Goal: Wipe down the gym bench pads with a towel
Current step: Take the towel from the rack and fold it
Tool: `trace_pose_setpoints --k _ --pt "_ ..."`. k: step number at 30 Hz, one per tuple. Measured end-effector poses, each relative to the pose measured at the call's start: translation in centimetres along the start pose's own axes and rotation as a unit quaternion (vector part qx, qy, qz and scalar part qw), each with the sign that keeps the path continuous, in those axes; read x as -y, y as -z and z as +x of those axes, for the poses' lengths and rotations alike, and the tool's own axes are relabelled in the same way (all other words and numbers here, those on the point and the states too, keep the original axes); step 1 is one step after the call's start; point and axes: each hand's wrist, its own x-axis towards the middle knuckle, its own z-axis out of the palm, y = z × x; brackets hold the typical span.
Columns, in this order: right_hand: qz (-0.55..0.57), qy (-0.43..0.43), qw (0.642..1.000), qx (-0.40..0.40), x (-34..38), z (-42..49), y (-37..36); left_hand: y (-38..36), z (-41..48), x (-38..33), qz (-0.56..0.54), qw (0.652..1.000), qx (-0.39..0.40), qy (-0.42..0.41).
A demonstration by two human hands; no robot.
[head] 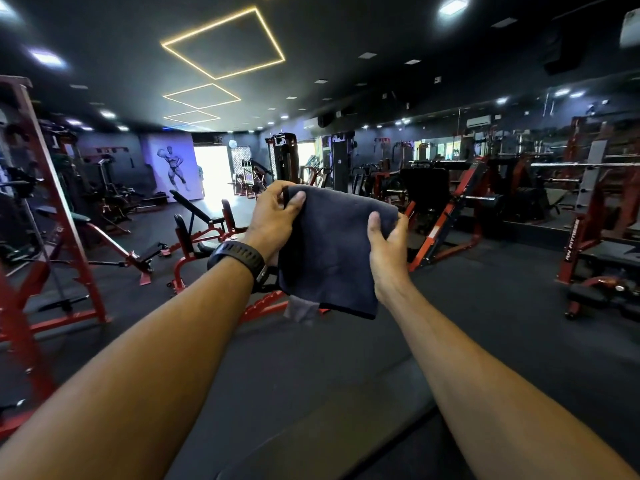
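Left hand (275,216) pinches top corner of dark towel (332,251), right hand (386,244) grips its opposite edge; held up mid-air, probably to fold a flat wiping face.

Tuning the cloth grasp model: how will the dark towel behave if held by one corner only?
Probably floppy: the towel hangs limp below the left hand and right hand, a lower corner drooping. Likely light, since thumb-and-finger grips carry it. Its matte cloth surface suggests little slip.
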Motion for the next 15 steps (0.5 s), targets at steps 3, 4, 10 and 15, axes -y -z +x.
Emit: trace_pose_setpoints --k 3,4,10,15 --pt "0.084 -0.083 0.99 0.077 -0.7 1.2 -0.6 -1.6 1.4 1.2 -0.035 0.999 -0.009 0.026" --pt "0.106 -0.096 0.985 0.101 -1.0 1.3 -0.6 -1.9 1.9 1.4 -0.047 0.998 -0.02 0.029" --pt "0.028 -0.049 0.996 0.073 -2.5 3.8 -0.9 -2.2 5.7 3.4 -0.116 0.989 -0.017 0.09" --pt "0.003 -0.038 0.999 0.035 -3.7 7.3 -1.5 -2.1 7.0 7.0 -0.159 0.968 0.113 0.158"
